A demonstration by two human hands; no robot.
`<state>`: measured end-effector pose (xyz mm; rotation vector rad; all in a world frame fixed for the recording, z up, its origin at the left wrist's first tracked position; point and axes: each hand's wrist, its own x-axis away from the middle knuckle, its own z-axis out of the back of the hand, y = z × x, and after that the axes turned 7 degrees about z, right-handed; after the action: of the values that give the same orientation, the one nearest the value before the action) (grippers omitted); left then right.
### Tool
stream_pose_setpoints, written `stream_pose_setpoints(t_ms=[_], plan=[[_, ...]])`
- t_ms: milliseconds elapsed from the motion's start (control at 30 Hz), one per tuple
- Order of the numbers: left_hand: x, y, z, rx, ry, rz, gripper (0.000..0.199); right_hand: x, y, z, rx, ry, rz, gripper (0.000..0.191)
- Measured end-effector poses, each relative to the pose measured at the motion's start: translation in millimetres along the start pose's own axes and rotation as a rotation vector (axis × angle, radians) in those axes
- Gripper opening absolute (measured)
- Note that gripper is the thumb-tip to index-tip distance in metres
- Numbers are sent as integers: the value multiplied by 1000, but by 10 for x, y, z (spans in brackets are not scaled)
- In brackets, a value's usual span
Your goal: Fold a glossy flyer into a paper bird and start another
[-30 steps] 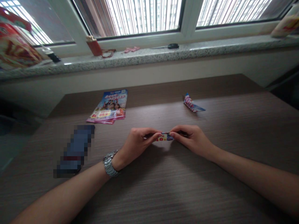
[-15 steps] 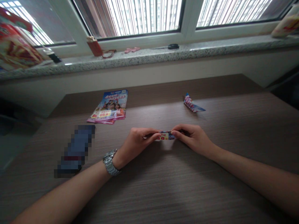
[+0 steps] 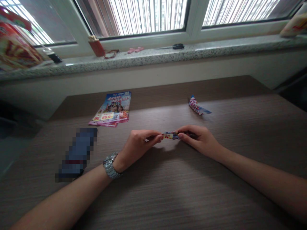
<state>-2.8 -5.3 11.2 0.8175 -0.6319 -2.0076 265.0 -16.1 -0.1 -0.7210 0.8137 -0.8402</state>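
Observation:
A small folded paper flyer (image 3: 169, 135), printed in yellow and blue, is stretched between my two hands just above the table. My left hand (image 3: 144, 142), with a metal watch (image 3: 111, 164) at its wrist, pinches the left end between thumb and fingertips. The right end is pinched by my right hand (image 3: 200, 137), whose fingers hide part of it. Beyond my right hand lies a folded paper piece (image 3: 198, 107) with its sides standing up. A stack of colourful flyers (image 3: 112, 108) rests flat at the far left.
On the brown table (image 3: 153, 191), a blurred-out dark phone-like object (image 3: 78, 153) lies left of my left forearm. Behind the table runs a granite sill (image 3: 153, 54), bearing scissors (image 3: 177, 46), a red case (image 3: 97, 47) and a food bag (image 3: 18, 48).
My left hand has shifted slightly left, and its fingertips now grip nearer the left tip of the folded flyer. My right hand has moved only slightly. The other things stay put.

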Motion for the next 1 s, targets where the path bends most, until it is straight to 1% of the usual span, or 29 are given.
stream_pose_setpoints(t_ms=[133, 267, 433, 600, 767, 1000], plan=[[-7, -17, 5, -32, 23, -60, 10, -4, -1, 28, 34, -31, 101, 21], [-19, -18, 17, -43, -11, -80, 13, -23, -13, 46, 28, -32, 175, 22], [-16, -22, 32, -63, -78, -79, 16, -38, -2, 57, 72, -11, 205, 23], [-19, -6, 34, -67, -122, -60, 19, -36, 22, 53, 89, -27, 263, 21], [-35, -4, 6, -65, -96, -73, 23, -36, 47, 23, 120, -9, 301, 23], [-36, -38, -28, -113, -105, -93, 30, -31, 91, -5, 155, -13, 284, 27]])
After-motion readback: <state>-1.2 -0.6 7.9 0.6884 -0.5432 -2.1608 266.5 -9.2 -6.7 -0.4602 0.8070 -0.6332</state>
